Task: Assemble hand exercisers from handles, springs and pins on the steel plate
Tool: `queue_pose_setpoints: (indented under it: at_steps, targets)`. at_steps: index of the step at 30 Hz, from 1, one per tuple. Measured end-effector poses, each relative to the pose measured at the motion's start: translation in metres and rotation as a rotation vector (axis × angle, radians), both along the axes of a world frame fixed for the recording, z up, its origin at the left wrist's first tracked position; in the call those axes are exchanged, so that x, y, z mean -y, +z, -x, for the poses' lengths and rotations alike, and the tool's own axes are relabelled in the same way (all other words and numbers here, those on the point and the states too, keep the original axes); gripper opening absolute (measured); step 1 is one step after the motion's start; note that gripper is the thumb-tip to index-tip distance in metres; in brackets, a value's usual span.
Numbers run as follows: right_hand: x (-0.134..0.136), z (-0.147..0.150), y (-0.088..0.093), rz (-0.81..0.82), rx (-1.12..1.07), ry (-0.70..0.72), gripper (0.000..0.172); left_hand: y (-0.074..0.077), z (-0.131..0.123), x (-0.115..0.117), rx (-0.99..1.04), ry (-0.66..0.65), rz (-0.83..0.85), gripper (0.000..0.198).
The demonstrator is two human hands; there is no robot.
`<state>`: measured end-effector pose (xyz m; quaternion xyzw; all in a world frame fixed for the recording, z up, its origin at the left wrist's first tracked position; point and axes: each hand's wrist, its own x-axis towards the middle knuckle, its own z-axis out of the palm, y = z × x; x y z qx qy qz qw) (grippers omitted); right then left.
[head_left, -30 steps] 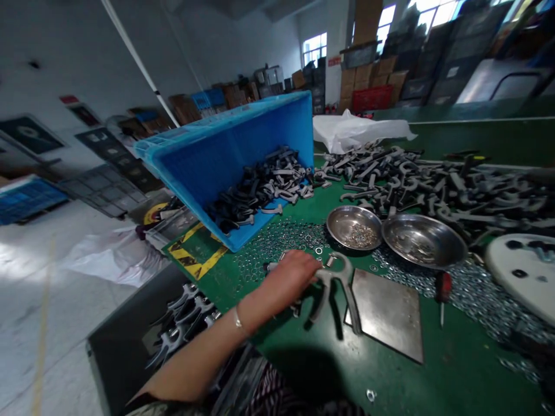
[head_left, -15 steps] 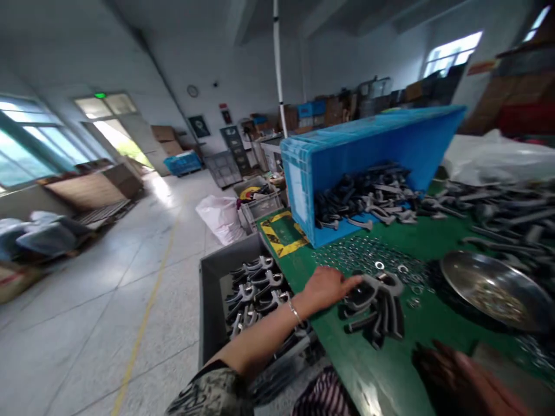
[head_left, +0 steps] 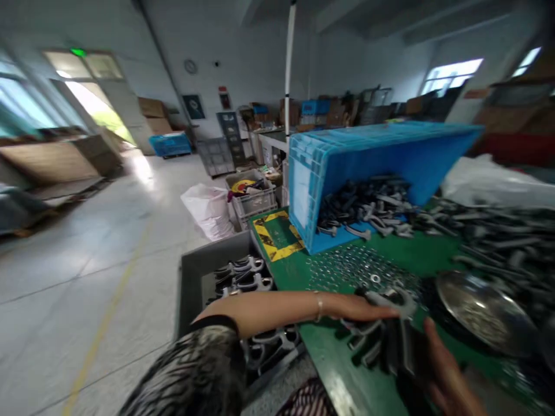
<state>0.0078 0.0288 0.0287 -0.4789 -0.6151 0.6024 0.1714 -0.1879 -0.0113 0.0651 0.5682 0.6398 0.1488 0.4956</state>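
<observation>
On the green tabletop, a cluster of grey-and-black handles with curved, hook-like heads (head_left: 390, 341) lies between my hands. Along its upper left side, my left hand (head_left: 364, 307) lies with straight fingers touching the heads; its thumb is hidden. My right hand (head_left: 448, 372) is blurred at the cluster's right side, thumb and fingers apart. Whether it touches the handles I cannot tell. Behind the cluster, many small metal rings (head_left: 347, 268) are scattered. A shallow steel bowl (head_left: 515, 312) with small metal pieces inside stands to the right.
A blue crate (head_left: 307, 190) lies on its side on the table (head_left: 333, 370), dark metal parts spilling from it. More such parts (head_left: 507, 231) are heaped at the right. Below the left table edge, a grey bin (head_left: 191, 289) holds similar hook-headed handles. A white sack (head_left: 210, 211) stands behind.
My left hand has moved right, reaching farther over the cluster. My right hand has come up from the table's near side to the cluster's right. The camera view has shifted.
</observation>
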Motion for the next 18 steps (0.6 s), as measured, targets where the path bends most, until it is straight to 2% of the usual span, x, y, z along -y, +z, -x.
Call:
queue_pose_setpoints:
  at_steps: [2, 3, 4, 6, 9, 12, 14, 18]
  targets:
    - [0.006, 0.009, 0.016, 0.167, -0.116, -0.086, 0.078, -0.002, -0.001, 0.023, -0.018, 0.054, -0.101, 0.07]
    - [0.007, 0.014, 0.023, 0.184, -0.193, -0.139, 0.077, -0.005, -0.001, 0.035, 0.013, 0.059, -0.223, 0.063]
    - [0.009, 0.017, 0.027, 0.167, -0.265, -0.193, 0.075, -0.011, -0.002, 0.045, 0.068, 0.04, -0.357, 0.055]
    - [0.013, 0.023, 0.031, 0.066, -0.378, -0.263, 0.066, -0.028, -0.006, 0.065, 0.124, 0.039, -0.511, 0.053]
    - [0.021, 0.026, 0.024, -0.062, -0.534, -0.268, 0.054, -0.057, -0.018, 0.084, 0.107, -0.019, -0.506, 0.063]
    - [0.029, 0.028, 0.009, -0.042, -0.664, -0.204, 0.056, -0.082, -0.028, 0.087, 0.074, -0.138, -0.491, 0.069]
    - [0.031, 0.028, 0.0, -0.05, -0.662, -0.205, 0.055, -0.09, -0.03, 0.085, 0.053, -0.197, -0.515, 0.068]
    - [0.032, 0.028, -0.006, -0.107, -0.596, -0.36, 0.05, -0.091, -0.03, 0.082, 0.036, -0.258, -0.537, 0.076]
